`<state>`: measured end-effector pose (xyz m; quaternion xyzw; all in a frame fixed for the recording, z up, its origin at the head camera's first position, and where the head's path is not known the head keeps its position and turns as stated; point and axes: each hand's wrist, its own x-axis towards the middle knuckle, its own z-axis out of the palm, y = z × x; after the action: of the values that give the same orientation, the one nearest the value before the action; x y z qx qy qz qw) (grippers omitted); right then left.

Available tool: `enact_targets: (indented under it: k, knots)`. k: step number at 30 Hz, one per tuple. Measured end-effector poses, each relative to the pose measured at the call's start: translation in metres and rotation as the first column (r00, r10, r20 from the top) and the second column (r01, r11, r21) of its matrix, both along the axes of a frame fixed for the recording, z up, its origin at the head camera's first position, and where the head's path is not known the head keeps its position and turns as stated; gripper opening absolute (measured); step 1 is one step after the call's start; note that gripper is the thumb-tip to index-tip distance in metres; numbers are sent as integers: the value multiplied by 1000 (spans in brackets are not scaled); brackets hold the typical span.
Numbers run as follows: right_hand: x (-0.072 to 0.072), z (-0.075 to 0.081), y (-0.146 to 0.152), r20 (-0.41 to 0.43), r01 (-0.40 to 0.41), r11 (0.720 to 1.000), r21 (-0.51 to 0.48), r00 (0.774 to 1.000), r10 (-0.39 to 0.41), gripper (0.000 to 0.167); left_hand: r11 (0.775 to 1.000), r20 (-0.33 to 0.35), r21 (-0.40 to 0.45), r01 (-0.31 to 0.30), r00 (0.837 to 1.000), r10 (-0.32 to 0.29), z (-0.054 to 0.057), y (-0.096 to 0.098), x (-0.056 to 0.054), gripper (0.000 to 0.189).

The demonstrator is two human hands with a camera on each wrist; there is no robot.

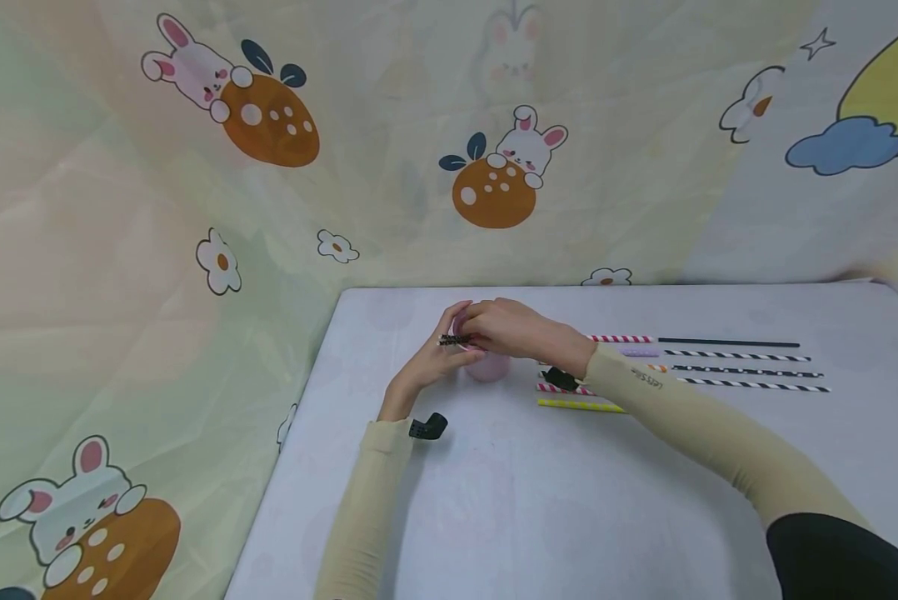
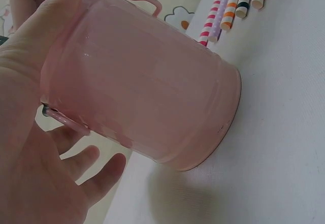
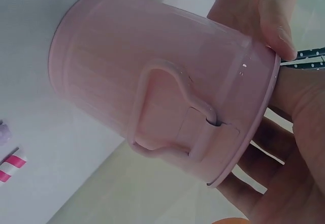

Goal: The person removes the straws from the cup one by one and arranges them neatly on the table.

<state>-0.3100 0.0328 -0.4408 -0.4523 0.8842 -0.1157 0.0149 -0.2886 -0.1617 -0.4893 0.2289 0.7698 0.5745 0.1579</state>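
A pink metal bucket (image 1: 488,368) with wire side handles stands near the back left of the white table, its handle (image 3: 142,107) plainest in the right wrist view. My left hand (image 1: 434,358) holds the bucket by its upper part, the thumb (image 2: 51,21) lying along the wall near the rim. Over the mouth, my right hand (image 1: 509,325) pinches black paper straws with white dots (image 3: 310,59); their ends stick out to the left in the head view. The fingertips are partly hidden there, as is the bucket's inside.
Right of the bucket lie paper straws in two groups: red-striped (image 1: 621,339), purple (image 1: 640,353) and yellow (image 1: 580,405) ones nearer, black (image 1: 726,342) and black-and-white (image 1: 756,385) ones farther right. My right forearm crosses above some. A rabbit-printed curtain (image 1: 389,150) hangs behind the table (image 1: 494,500).
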Motion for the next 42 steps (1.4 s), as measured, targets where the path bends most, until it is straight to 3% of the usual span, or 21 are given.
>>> enact_targets:
  k: [4, 13, 20, 25, 35, 42]
  knots:
    - [2, 1, 3, -5, -2, 1000, 6, 1000, 2, 24, 1000, -1, 5, 6, 1000, -6, -1, 0, 0, 89]
    - [5, 7, 13, -38, -40, 991, -128, 999, 36, 24, 1000, -40, 11, -4, 999, 4, -23, -3, -11, 87]
    - [6, 11, 25, -58, -85, 971, -223, 996, 73, 24, 998, 2, -44, -35, 999, 35, -21, -3, -11, 90]
    - [11, 17, 35, -74, -99, 954, -284, 994, 82, 23, 997, -6, -64, -53, 999, 52, -23, -3, -12, 89]
    - [23, 30, 53, -40, -56, 932, -359, 998, 45, 23, 997, -21, -56, -56, 998, 55, -25, -3, -12, 90]
    - [38, 44, 71, 14, 25, 906, -422, 1000, -21, 29, 997, -33, -47, -56, 998, 55, -24, -2, -11, 89]
